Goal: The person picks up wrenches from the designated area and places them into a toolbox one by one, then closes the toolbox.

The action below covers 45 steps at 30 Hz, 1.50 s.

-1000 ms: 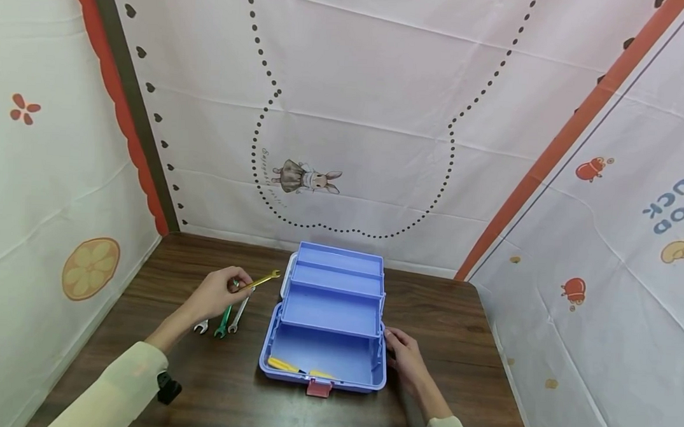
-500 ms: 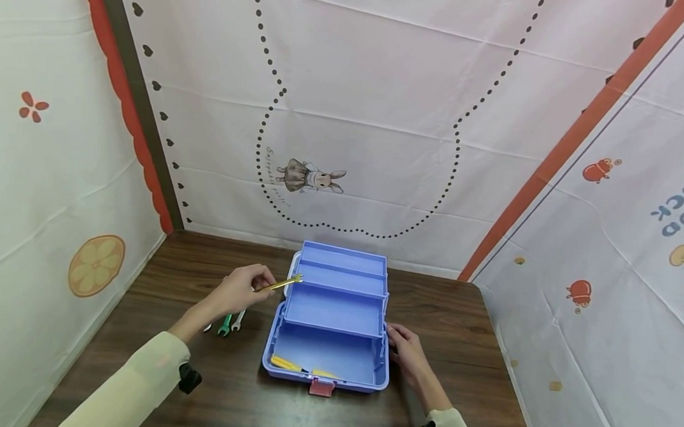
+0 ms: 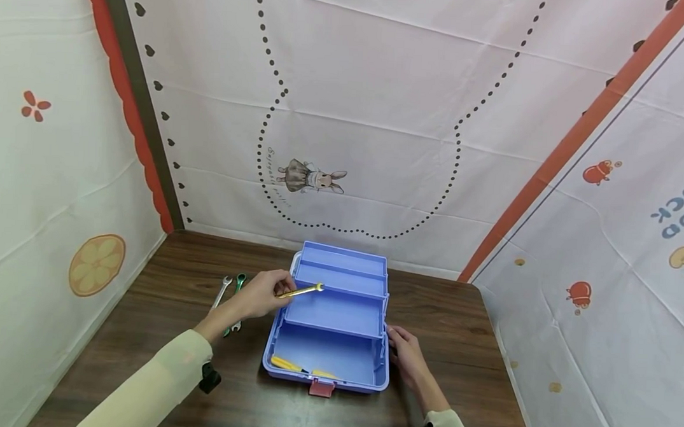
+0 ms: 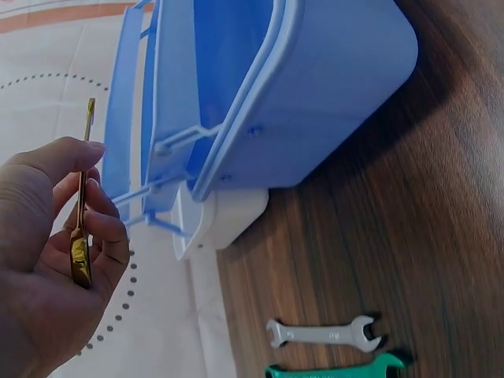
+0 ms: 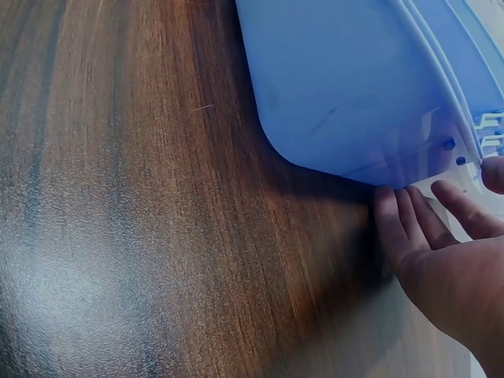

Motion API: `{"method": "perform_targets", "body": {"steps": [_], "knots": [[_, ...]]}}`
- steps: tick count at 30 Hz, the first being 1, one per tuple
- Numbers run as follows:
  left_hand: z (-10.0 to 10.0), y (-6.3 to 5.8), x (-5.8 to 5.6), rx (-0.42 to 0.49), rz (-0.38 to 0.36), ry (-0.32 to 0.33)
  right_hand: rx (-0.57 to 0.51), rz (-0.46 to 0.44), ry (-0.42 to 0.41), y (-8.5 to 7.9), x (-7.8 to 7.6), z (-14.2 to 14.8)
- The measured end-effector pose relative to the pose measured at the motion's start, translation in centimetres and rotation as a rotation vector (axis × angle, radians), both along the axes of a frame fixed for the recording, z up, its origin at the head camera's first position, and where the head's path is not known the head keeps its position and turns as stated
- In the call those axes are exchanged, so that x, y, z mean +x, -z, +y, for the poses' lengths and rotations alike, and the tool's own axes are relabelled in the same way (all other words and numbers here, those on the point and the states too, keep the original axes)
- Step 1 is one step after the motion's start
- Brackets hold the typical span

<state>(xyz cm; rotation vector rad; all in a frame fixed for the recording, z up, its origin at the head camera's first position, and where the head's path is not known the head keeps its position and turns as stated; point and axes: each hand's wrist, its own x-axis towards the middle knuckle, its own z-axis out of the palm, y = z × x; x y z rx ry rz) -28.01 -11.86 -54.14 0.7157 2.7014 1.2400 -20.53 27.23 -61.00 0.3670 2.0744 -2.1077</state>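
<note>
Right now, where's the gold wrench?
In the head view, the left hand holds the gold wrench, its tip showing against the left half of the blue toolbox.

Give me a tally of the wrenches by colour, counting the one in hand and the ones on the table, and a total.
Gold wrench: 1, held in the left hand
Silver wrenches: 2, on the table
Green wrench: 1, on the table between the silver ones
Total: 4
</note>
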Motion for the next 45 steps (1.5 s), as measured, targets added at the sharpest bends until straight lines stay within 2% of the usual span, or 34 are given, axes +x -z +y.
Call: {"method": "perform_targets", "body": {"steps": [4,9,21,27,30,36,45], "knots": [[0.8,0.4,-0.2,-0.014,-0.005,0.039,0.000,0.002,0.013,0.1,0.1,-0.1],[1.9,0.7,-0.1,-0.008,-0.010,0.051,0.003,0.004,0.019,0.1,0.1,-0.2],[3.9,0.9,0.0,-0.051,0.053,0.088,-0.003,0.007,0.006,0.0,0.1,-0.1],[4.8,0.5,0.3,-0.074,0.087,0.135,0.002,0.007,0.009,0.1,0.0,0.0],[5.4,0.7,0.4,-0.085,0.103,0.142,0.001,0.007,0.007,0.2,0.0,0.0],[6.6,1.2,0.4,-0.068,0.123,0.163,0.004,0.012,0.002,0.1,0.1,0.0],[7.9,2.0,0.5,-0.036,0.160,0.239,0.008,0.013,0.010,0.1,0.1,-0.1]]}}
